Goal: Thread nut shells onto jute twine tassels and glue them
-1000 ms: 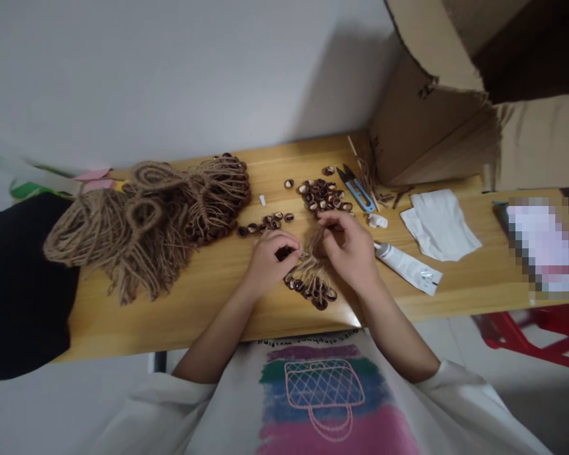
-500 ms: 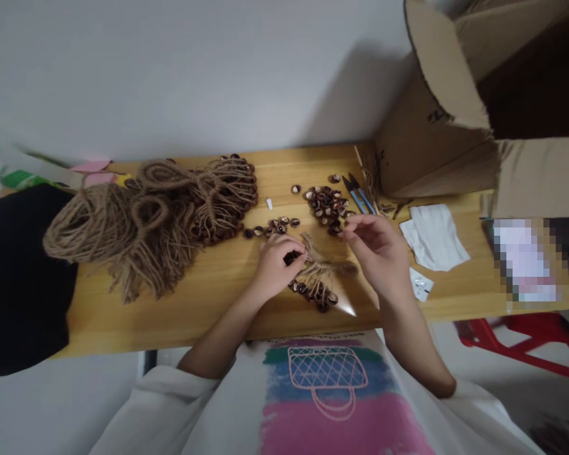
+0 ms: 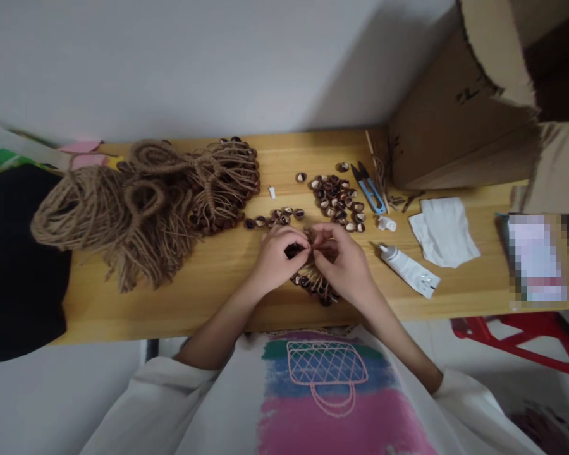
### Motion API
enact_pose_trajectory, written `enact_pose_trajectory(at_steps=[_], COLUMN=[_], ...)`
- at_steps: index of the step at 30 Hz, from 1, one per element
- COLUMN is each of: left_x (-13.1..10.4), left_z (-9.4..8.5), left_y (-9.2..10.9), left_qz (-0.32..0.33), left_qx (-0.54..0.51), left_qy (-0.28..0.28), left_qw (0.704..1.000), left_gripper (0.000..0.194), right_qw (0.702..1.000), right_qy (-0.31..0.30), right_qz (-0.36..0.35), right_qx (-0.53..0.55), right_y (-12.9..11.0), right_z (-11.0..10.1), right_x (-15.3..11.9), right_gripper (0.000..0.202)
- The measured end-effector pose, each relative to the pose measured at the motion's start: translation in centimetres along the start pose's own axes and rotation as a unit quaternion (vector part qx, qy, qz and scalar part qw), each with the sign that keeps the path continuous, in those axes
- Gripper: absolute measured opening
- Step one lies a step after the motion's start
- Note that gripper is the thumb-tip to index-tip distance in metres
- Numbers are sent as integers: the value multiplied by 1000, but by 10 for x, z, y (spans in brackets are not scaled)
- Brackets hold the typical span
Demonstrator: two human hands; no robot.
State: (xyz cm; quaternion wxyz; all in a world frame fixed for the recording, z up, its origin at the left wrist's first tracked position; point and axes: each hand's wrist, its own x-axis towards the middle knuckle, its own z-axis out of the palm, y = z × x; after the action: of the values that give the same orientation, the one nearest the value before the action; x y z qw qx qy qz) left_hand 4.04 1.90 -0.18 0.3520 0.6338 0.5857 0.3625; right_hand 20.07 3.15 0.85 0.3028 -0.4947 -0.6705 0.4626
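My left hand [image 3: 281, 256] and my right hand [image 3: 340, 258] meet fingertip to fingertip over a small bundle of twine strands [image 3: 315, 278] edged with dark brown shells. Both hands are closed in a pinch, and what lies between the fingertips is too small to make out. The bundle is partly hidden under my hands. Just behind them lie a short row of shells [image 3: 260, 222] and a larger pile of brown and cream shells [image 3: 329, 203]. To the right of my right hand is a white tube [image 3: 410, 270] with a pointed nozzle.
Coiled twine [image 3: 83, 212] and knotted twine bunches with shells [image 3: 222, 183] fill the left. Blue snips [image 3: 372, 193], a crumpled white scrap [image 3: 387, 223], white tissue [image 3: 448, 232], a phone [image 3: 535, 256] and a cardboard box [image 3: 459, 120] stand or lie at right. Black cloth [image 3: 21, 265] covers the left end.
My right hand has moved left from beside the shell pile to meet my left hand. The white tube and scrap now show in full. The view has shifted slightly.
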Motion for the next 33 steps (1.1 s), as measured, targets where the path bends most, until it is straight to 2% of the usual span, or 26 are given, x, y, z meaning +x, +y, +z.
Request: enact_pose_trajectory(at_steps=[12,16,23,33], left_x=[0,-1,-6,-13], left_z=[1,0,2,2], left_y=[1,3,11,14], left_qz=[6,-11,-30,-28], left_qx=[4,33,77,76], left_qy=[-2,-10,-13,-13], left_qw=[1000,999,996,997], left_gripper=[11,11,11,10], right_qw=[998,997,998,999], right_qy=[11,26,18,0], right_qz=[-9,-15,-22,-24], right_qx=[-59,-72,-54,-44], right_y=[4,4,5,4], right_z=[-2,-2,-2,-1], right_x=[-5,-6,-8,-10], right_gripper=[41,39,39,37])
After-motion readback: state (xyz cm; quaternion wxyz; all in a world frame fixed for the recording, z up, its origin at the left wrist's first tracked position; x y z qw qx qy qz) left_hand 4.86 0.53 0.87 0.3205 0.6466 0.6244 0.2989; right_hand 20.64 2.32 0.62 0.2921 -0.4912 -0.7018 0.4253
